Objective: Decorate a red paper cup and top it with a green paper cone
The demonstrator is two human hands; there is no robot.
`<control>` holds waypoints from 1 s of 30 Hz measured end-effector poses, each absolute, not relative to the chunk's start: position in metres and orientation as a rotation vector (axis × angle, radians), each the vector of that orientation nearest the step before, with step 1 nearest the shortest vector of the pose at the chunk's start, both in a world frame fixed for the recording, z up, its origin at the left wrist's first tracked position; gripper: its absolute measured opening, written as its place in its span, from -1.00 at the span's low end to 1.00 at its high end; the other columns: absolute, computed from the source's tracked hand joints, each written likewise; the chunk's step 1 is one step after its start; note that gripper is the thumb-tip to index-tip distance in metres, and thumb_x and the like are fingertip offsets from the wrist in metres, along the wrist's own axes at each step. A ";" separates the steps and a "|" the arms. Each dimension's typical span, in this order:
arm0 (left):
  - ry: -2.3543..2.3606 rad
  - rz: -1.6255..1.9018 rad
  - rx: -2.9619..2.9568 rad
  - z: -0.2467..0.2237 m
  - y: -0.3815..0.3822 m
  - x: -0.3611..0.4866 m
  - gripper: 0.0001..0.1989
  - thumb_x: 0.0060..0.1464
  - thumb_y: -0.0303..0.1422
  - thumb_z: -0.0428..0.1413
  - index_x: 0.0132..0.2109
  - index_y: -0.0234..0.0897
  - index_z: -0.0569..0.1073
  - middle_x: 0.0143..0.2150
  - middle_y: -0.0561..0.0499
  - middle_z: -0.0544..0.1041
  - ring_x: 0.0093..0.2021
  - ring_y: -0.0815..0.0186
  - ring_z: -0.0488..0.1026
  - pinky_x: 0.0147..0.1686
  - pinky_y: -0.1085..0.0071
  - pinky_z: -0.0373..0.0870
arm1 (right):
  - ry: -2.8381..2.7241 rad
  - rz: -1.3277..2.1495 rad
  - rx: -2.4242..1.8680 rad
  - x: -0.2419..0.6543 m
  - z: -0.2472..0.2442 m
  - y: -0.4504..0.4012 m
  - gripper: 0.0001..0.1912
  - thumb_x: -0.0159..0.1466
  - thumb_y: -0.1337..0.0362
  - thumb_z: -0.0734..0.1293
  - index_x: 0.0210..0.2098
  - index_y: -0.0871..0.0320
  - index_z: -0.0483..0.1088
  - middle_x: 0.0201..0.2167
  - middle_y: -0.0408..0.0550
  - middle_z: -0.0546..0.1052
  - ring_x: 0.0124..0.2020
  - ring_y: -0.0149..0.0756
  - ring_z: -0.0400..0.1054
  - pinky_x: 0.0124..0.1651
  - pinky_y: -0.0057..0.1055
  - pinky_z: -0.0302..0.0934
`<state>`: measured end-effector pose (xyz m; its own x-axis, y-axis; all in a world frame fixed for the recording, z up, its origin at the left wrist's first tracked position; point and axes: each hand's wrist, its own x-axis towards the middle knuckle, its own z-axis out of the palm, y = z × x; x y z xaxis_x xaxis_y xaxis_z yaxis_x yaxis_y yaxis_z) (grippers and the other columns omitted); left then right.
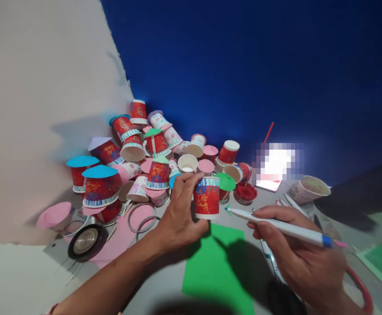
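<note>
Worked at a grey table, with a deep blue wall behind and a pale board at the left. Closed the left hand around a red cup, fingers on the far side and thumb on the near side. Kept this cup standing at the far edge of a green sheet, just in front of the pile. Pinched a white pen in the right hand, tip pointed at the cup, near but not touching.

Judged some risks. Could dent the thin paper wall with too much squeeze. Could smear the ink, or mark the green sheet, with a slip of the pen on the curved side. Could knock the loose pile with the left forearm, since many cups there lay tilted against each other and looked ready to roll.

Noted the materials. Found the cups to be thin paper, tapered and round, printed red with white rims, some with blue strokes near the edge. Saw flat paper discs in blue, pink and green on several of them. Took the green sheet and the pink paper for matte craft paper. Saw a tape roll with a shiny core, and a pale bowl at the right.
</note>
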<state>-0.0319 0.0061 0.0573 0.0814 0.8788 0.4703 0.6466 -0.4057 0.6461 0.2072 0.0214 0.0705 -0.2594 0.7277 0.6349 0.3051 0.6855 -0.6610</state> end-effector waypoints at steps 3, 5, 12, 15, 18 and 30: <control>1.478 1.183 2.113 0.054 0.004 -0.031 -0.01 -0.16 -0.56 0.18 0.42 -0.08 0.06 0.31 -0.18 0.14 0.40 -0.08 0.13 0.39 -0.02 0.16 | -1.906 0.485 -0.802 0.209 0.068 0.024 -0.89 0.38 0.31 0.38 -0.11 0.02 0.50 -0.34 -0.17 0.60 -0.47 -0.38 0.54 -0.41 -0.51 0.43; 1.439 1.164 2.132 0.053 0.003 -0.031 0.00 -0.15 -0.55 0.19 0.43 -0.06 0.04 0.30 -0.18 0.14 0.40 -0.07 0.12 0.39 -0.01 0.16 | -1.977 0.474 -0.766 0.210 0.069 0.023 -0.87 0.38 0.34 0.37 -0.09 0.04 0.49 -0.30 -0.14 0.61 -0.42 -0.36 0.56 -0.35 -0.49 0.44; 1.416 1.123 2.183 0.050 -0.002 -0.031 0.01 -0.14 -0.55 0.18 0.45 -0.06 0.02 0.32 -0.18 0.13 0.37 -0.07 0.15 0.36 -0.04 0.18 | -2.135 0.384 -0.598 0.198 0.074 0.018 -0.89 0.39 0.40 0.32 -0.12 0.10 0.43 -0.36 -0.11 0.60 -0.38 -0.34 0.54 -0.31 -0.48 0.40; 1.431 1.115 2.194 0.050 -0.003 -0.031 -0.03 -0.12 -0.52 0.19 0.44 -0.10 0.05 0.30 -0.19 0.14 0.37 -0.07 0.16 0.35 -0.05 0.18 | -2.158 0.345 -0.580 0.194 0.077 0.018 -0.92 0.40 0.39 0.30 -0.14 0.12 0.42 -0.37 -0.11 0.60 -0.39 -0.38 0.54 -0.32 -0.51 0.38; 1.424 1.109 2.192 0.051 -0.004 -0.030 -0.03 -0.12 -0.50 0.19 0.44 -0.11 0.05 0.30 -0.20 0.14 0.36 -0.09 0.17 0.36 -0.09 0.17 | -2.175 0.289 -0.570 0.193 0.078 0.016 -0.92 0.40 0.39 0.30 -0.14 0.14 0.42 -0.35 -0.07 0.62 -0.35 -0.35 0.55 -0.29 -0.49 0.39; 1.419 1.105 2.211 0.047 -0.006 -0.030 -0.04 -0.14 -0.51 0.18 0.43 -0.14 0.08 0.30 -0.21 0.16 0.33 -0.08 0.19 0.35 -0.09 0.18 | -2.187 0.278 -0.576 0.192 0.077 0.018 -0.93 0.43 0.35 0.29 -0.14 0.14 0.42 -0.37 -0.07 0.61 -0.39 -0.37 0.54 -0.31 -0.51 0.39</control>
